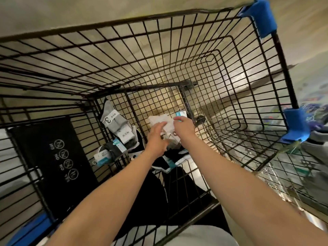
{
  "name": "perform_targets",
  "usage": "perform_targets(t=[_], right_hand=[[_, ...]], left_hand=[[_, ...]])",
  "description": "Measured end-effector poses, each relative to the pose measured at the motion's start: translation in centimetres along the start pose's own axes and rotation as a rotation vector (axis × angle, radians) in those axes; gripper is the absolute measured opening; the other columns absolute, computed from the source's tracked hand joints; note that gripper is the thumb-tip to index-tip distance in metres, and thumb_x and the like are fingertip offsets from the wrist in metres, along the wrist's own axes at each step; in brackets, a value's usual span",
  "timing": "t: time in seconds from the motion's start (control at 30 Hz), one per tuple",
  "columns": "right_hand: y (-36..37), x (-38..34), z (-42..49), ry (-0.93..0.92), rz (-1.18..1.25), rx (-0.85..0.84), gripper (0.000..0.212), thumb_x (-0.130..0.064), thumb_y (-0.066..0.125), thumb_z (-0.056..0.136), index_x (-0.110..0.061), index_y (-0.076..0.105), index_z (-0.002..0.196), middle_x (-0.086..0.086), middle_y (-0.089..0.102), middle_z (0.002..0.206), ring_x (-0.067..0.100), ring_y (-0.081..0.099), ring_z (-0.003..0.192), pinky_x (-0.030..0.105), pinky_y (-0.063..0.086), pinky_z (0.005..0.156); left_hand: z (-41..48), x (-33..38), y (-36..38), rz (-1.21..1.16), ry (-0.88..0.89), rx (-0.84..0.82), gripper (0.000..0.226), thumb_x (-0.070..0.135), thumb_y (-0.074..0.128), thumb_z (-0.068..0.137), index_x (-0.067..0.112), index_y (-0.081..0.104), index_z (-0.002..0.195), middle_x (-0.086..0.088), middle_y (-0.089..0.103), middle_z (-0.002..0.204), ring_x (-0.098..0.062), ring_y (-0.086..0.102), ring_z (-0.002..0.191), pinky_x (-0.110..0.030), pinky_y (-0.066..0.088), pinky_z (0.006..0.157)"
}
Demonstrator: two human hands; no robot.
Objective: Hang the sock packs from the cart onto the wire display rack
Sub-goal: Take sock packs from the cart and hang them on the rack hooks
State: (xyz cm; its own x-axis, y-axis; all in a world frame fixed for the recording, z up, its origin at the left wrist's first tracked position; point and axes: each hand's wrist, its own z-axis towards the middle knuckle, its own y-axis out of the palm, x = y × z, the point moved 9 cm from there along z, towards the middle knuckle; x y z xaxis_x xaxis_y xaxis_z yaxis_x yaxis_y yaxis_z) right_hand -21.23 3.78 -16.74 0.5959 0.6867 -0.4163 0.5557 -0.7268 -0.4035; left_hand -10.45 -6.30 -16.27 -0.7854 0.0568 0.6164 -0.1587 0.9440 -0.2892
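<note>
Both hands grip one white sock pack w/ a teal-and-white card header, low inside the black wire shopping cart: left hand has fingers curled over the pack's near-left edge, right hand pinches its top-right corner by the header. Pack sits just above the cart's wire floor, approx centre of the basket. Head view only, looking steeply down. Left of the hands, a grey sock pack w/ a white "3" label band leans vs the near-left corner wires; below it a black-and-white sock pack w/ teal tag lies flat. Under the forearms, more black socks w/ white trim touch the held pack's lower edge. Black plastic seat flap w/ white warning icons at left; blue plastic corner bumpers on the far rim.
</note>
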Motion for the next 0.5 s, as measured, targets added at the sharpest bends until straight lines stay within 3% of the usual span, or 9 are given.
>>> perform_targets(t=[0.07,0.13,0.2,0.3,0.4,0.5], right_hand=[[1.0,0.3,-1.0,0.069,0.071,-0.059,0.017,-0.017,0.056,0.087,-0.014,0.072,0.088,0.018,0.073,0.101,0.034,0.071,0.086,0.042,0.062,0.077],[2.3,0.4,-2.8,0.133,0.185,-0.149,0.018,-0.011,0.057,0.089,-0.002,0.070,0.097,0.018,0.072,0.092,0.027,0.069,0.069,0.031,0.057,0.058],[3.6,0.4,-4.5,0.157,0.239,-0.226,0.017,-0.009,0.054,0.094,-0.001,0.067,0.100,0.014,0.069,0.085,0.019,0.066,0.059,0.027,0.052,0.052],[4.9,-0.5,-7.0,0.106,0.241,-0.323,0.022,-0.020,0.048,0.102,-0.008,0.066,0.098,0.003,0.066,0.079,0.014,0.061,0.060,0.025,0.048,0.055],[5.7,-1.1,-8.2,0.001,0.109,-0.333,0.025,-0.019,0.050,0.101,-0.003,0.068,0.105,0.002,0.061,0.078,0.015,0.055,0.066,0.023,0.042,0.052],[6.0,-0.1,-8.4,-0.014,-0.008,-0.247,0.022,-0.023,0.055,0.097,-0.011,0.071,0.108,0.002,0.066,0.092,0.019,0.059,0.083,0.031,0.047,0.069]], left_hand=[[-0.8,-0.4,-1.9,-0.017,-0.025,0.114,0.051,0.010,0.071,0.088,0.029,0.057,0.133,0.000,0.052,0.130,-0.028,0.045,0.127,-0.038,0.036,0.111],[-1.8,-1.0,-3.8,-0.004,-0.060,0.205,0.036,0.014,0.066,0.093,0.030,0.063,0.125,0.000,0.059,0.124,-0.027,0.043,0.125,-0.026,0.031,0.101],[-2.9,-2.1,-5.6,0.012,-0.095,0.267,0.028,0.020,0.062,0.094,0.033,0.066,0.119,-0.001,0.061,0.123,-0.024,0.045,0.121,-0.021,0.028,0.092],[-5.5,-3.3,-7.5,-0.102,-0.137,0.292,0.015,0.033,0.061,0.095,0.031,0.065,0.109,0.000,0.059,0.114,-0.019,0.056,0.105,-0.030,0.048,0.090],[-8.0,-3.8,-8.9,-0.166,-0.158,0.282,0.010,0.036,0.059,0.097,0.030,0.059,0.105,0.008,0.064,0.096,-0.015,0.061,0.089,-0.029,0.048,0.066],[-9.3,-5.1,-8.8,-0.287,-0.172,0.223,0.025,0.030,0.062,0.097,0.021,0.063,0.120,0.004,0.070,0.112,-0.016,0.065,0.101,-0.034,0.054,0.085]])
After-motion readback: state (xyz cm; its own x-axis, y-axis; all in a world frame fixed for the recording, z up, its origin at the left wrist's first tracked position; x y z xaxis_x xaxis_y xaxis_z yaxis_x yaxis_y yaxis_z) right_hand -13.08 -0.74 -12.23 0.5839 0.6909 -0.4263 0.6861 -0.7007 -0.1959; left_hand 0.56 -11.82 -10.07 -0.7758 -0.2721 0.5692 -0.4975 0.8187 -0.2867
